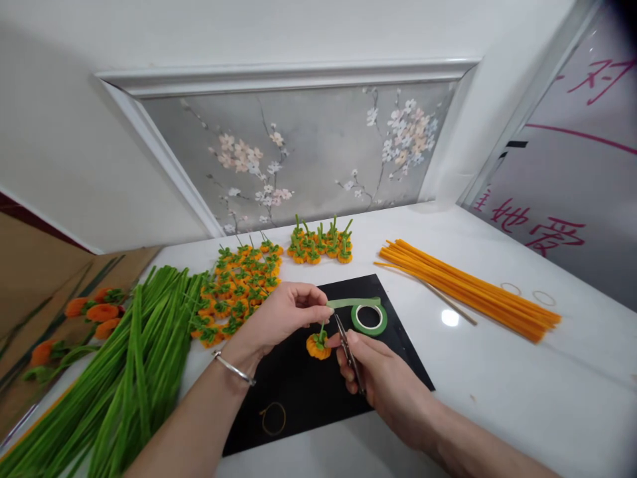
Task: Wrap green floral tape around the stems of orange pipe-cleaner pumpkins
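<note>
Above a black mat (293,405), my left hand (293,309) pinches the end of a pale green tape strip (353,303) near the green stem of a small orange pumpkin-like piece (318,346). The strip runs right to a green tape roll (369,319) lying on the mat's right part. My right hand (365,365) is closed round dark metal scissors (352,358), whose tips point up beside the stem; one fingertip is at the orange piece's right side.
Many orange pieces with green tops (239,291) cover the table's left middle, with another group (321,245) behind. Green fuzzy stems (144,372) and orange flowers (102,312) lie left. Orange fuzzy stems (468,289) lie right. A panelled wall (318,153) borders the back.
</note>
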Motion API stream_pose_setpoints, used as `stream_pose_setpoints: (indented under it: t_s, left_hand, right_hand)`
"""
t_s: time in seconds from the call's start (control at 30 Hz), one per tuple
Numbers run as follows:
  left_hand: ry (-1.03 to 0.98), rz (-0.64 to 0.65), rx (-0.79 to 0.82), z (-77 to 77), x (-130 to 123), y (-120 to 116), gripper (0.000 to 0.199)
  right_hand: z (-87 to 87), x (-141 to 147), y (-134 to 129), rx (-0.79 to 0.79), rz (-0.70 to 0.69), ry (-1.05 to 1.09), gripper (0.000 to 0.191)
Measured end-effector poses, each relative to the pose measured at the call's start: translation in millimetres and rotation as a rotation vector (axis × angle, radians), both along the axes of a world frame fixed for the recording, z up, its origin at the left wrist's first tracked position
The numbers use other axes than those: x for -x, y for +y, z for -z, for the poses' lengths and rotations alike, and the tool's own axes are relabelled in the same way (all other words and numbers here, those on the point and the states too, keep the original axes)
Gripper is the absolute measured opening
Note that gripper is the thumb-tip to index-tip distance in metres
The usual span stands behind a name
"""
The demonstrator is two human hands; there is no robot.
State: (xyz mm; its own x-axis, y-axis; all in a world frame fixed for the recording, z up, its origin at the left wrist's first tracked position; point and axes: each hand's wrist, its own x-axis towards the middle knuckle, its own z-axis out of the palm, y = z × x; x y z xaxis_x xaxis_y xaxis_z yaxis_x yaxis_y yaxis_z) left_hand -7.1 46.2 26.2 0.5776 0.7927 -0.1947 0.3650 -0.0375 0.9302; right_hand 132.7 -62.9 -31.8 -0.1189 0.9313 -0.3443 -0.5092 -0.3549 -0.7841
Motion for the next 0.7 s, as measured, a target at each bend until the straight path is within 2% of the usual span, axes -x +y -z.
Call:
stream_pose_setpoints:
  t_s: [0.13,0.7]
  left_hand:
    - [0.005,0.015,0.022,1.2,-0.4,-0.1,0.009]
    - [-0.010,0.096,0.039,1.7,-3.7,-1.8,0.011]
  right_hand:
    - [2.5,2.1,0.4,-0.025,-0.014,-0.015,0.042]
    - [-5.4,2.1,7.9,-0.125,0.003,-0.039,0.043]
